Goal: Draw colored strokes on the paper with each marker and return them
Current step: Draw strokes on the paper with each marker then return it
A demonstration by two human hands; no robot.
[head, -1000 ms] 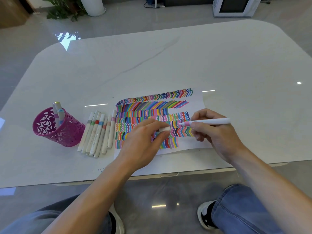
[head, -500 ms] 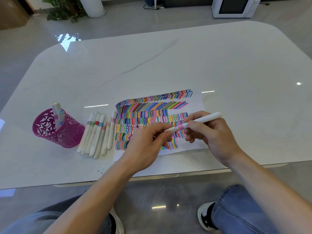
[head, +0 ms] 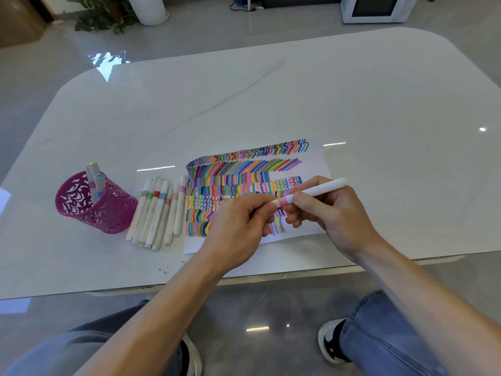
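You are holding the pink-banded marker (head: 317, 190) over the near right part of the paper (head: 321, 161). Your right hand (head: 333, 213) is curling its fingers round the barrel, and your left hand (head: 238, 229) is pinching the cap end. I cannot tell whether the cap is going on or coming off. If on, the marker is probably heading next to the row of markers (head: 160, 210) beside the magenta pen cup (head: 92, 213), far left.

A white marble table (head: 298, 90) stands on glossy grey floor (head: 217, 25), potted plant (head: 103, 14) beyond.
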